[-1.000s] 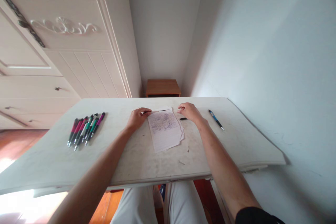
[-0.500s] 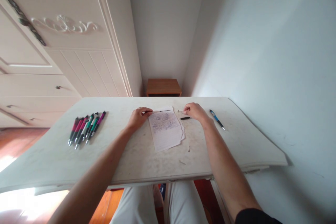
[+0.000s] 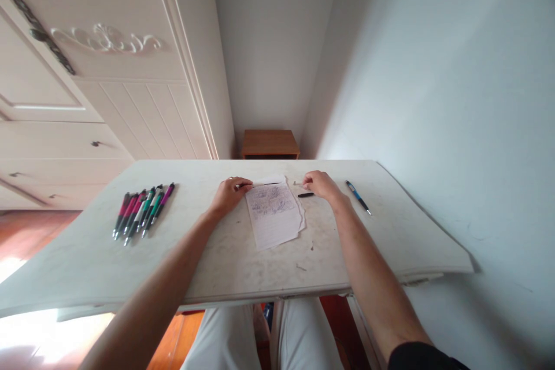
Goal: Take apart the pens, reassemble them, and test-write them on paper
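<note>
My left hand (image 3: pixel 232 193) is closed in a pinch at the upper left corner of a sheet of paper (image 3: pixel 273 228). From its fingertips a thin pen refill (image 3: pixel 272 184), pale then dark towards the tip, reaches right over the paper's top edge. Dense blue scribbles fill the upper part of the sheet, and more paper lies beneath it. Across from it, my right hand (image 3: pixel 321 184) rests with fingers curled together; whatever they hold is hidden. Just under those fingers lies a short black pen piece (image 3: pixel 306 195), its right end close to the hand.
Several pink, green and purple pens (image 3: pixel 143 211) lie grouped at the left of the white table (image 3: pixel 225 274). A blue pen (image 3: pixel 358 198) lies right of my right hand. Small dark scraps dot the tabletop. A wall borders the right side; a white cabinet (image 3: pixel 108 104) stands at left.
</note>
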Action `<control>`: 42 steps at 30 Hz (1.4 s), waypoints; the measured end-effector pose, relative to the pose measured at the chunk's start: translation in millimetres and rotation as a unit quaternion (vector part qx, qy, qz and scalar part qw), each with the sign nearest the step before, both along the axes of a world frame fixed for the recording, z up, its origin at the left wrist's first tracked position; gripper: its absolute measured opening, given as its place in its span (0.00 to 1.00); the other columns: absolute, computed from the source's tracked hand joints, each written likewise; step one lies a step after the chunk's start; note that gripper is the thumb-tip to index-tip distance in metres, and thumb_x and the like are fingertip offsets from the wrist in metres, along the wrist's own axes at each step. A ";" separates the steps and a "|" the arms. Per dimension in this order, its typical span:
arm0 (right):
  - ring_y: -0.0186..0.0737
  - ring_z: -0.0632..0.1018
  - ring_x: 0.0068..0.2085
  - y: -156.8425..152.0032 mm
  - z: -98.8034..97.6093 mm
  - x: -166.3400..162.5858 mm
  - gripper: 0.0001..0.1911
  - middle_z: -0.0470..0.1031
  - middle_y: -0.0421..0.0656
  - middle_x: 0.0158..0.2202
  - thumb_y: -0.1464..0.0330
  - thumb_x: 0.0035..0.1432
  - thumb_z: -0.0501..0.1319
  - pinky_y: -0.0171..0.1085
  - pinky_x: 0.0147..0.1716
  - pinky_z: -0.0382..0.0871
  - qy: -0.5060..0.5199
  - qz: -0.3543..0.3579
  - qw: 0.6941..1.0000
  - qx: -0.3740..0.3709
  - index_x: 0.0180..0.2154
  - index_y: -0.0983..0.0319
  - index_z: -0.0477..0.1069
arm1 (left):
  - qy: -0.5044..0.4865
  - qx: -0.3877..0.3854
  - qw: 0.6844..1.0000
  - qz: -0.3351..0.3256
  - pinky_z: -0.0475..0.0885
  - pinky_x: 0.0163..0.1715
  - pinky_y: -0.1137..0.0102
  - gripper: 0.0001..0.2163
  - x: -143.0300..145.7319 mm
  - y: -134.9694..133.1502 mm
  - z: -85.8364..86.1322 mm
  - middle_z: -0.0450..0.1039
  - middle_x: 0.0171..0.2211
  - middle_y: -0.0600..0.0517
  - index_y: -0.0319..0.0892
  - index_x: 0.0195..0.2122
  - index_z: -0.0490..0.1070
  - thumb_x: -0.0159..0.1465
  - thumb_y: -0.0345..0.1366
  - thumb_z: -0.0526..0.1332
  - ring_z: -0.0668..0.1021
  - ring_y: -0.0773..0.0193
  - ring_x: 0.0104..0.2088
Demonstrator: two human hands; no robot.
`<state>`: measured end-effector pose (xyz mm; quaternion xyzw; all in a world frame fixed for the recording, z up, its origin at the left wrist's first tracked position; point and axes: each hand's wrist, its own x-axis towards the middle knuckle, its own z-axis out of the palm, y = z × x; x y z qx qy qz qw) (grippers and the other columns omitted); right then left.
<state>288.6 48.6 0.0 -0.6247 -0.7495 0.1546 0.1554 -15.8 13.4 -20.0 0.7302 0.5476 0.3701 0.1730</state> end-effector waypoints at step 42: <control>0.34 0.76 0.33 -15.8 15.4 -36.5 0.13 0.78 0.43 0.36 0.74 0.52 0.59 0.32 0.35 0.69 0.204 0.161 0.955 0.141 0.41 0.62 0.75 | -0.049 -0.021 0.998 0.015 0.69 0.36 0.68 0.13 4.5 -6.4 10.2 0.80 0.35 0.50 0.44 0.35 0.79 0.57 0.44 0.60 0.74 0.62 0.31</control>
